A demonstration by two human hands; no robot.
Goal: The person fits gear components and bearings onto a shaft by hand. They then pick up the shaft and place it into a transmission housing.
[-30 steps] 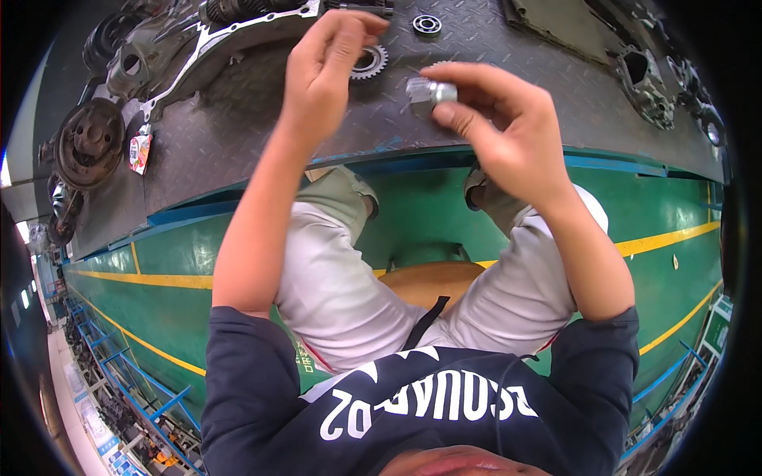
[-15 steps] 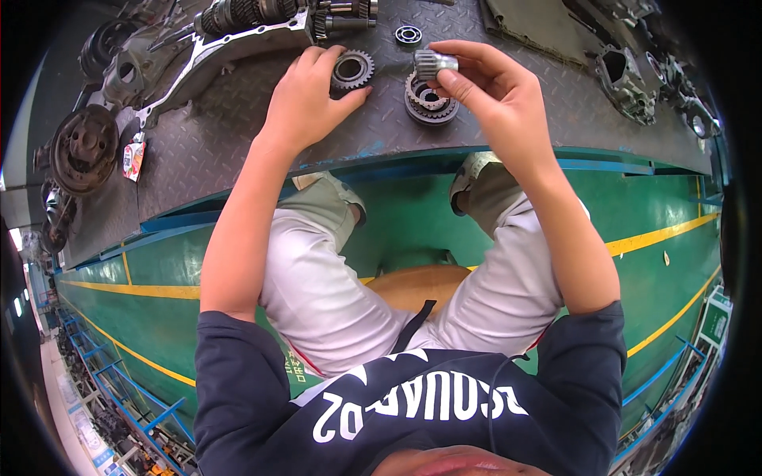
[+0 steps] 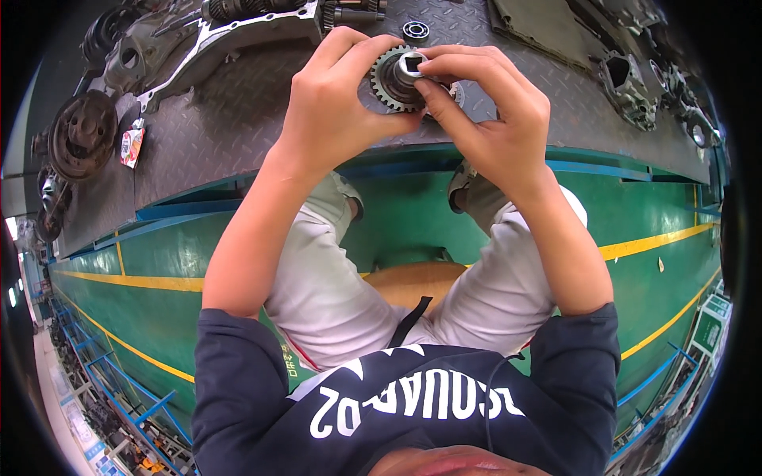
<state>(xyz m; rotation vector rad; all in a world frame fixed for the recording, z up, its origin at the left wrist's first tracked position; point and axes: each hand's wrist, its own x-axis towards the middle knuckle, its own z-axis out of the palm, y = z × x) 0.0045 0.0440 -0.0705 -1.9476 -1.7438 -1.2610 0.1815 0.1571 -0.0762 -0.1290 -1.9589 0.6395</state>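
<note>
My left hand point(image 3: 327, 107) is closed round the rim of a toothed gear point(image 3: 382, 89). Between the thumb and fingers of my right hand point(image 3: 506, 119) is a small splined metal sleeve point(image 3: 410, 65), its hollow end facing up. The sleeve sits over the gear's centre hole; how deep it goes in, I cannot tell. Partly hidden by my right hand, a stack of synchronizer rings point(image 3: 457, 94) rests on the steel bench. A ball bearing point(image 3: 415, 31) lies just beyond the gear.
The bench point(image 3: 206, 147) has a treaded dark steel top. At its left are a gearbox housing point(image 3: 202, 47), a rusty round drum point(image 3: 82, 136) and a small red-and-white packet point(image 3: 132, 144). At the right lie a cloth mat point(image 3: 540, 32) and a metal casting point(image 3: 627, 87).
My right hand has brought the splined sleeve leftward from above the ring stack to the gear. My left hand has closed on the gear and moved it right.
</note>
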